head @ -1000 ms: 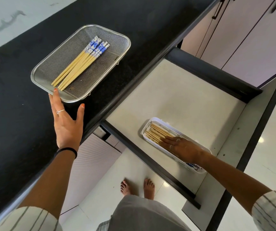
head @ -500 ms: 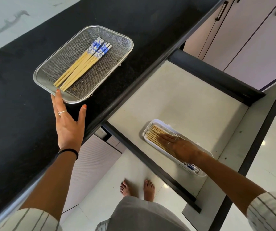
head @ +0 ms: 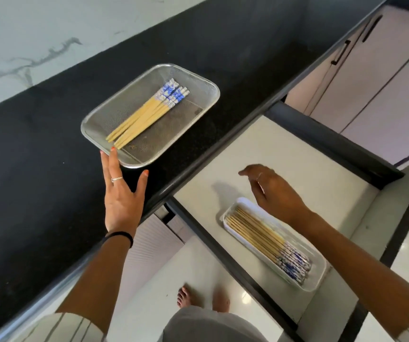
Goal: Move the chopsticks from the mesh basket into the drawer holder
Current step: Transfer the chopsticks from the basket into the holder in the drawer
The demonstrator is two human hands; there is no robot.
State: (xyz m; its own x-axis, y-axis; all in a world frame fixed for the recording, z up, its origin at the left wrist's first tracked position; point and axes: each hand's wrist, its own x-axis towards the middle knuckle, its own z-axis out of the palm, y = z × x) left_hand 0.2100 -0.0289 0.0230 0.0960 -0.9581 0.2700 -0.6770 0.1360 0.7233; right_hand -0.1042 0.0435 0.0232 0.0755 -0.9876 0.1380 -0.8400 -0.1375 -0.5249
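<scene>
Head view. My left hand (head: 122, 196) lies flat on the black countertop (head: 38, 169), fingers straight and spread, fingertips (head: 113, 150) touching the near rim of the mesh basket (head: 92, 120). It steadies the basket and grips nothing.

A bundle of bamboo chopsticks with blue-patterned tops (head: 146, 113) lies diagonally in the basket, tips toward me, patterned ends toward the far corner. They are bunched close, roughly parallel.

My right hand (head: 272, 191) hangs above the open drawer (head: 297, 156), fingers loosely curled, holding nothing. It sits beside the far end of the white drawer holder (head: 318, 280), not touching it. The holder already has a row of matching chopsticks (head: 267, 240), bare tips toward the countertop side, patterned ends toward the near right.

Judgement: task is partway done, and the step in hand is the reach to the basket for another batch.

How I would do it well:
- Keep the left fingertips on the rim so the light basket does not skate.
- Pinch the bundle near its middle, thumb under and fingers over, so none droop or fan out.
- Take them all if the grip closes securely; otherwise take half.
- Turn the wrist on the way down so tips match those already laid.
- Lower flat into the holder and release only once they rest.

Risk: a stray stick rolling off the counter edge.
</scene>
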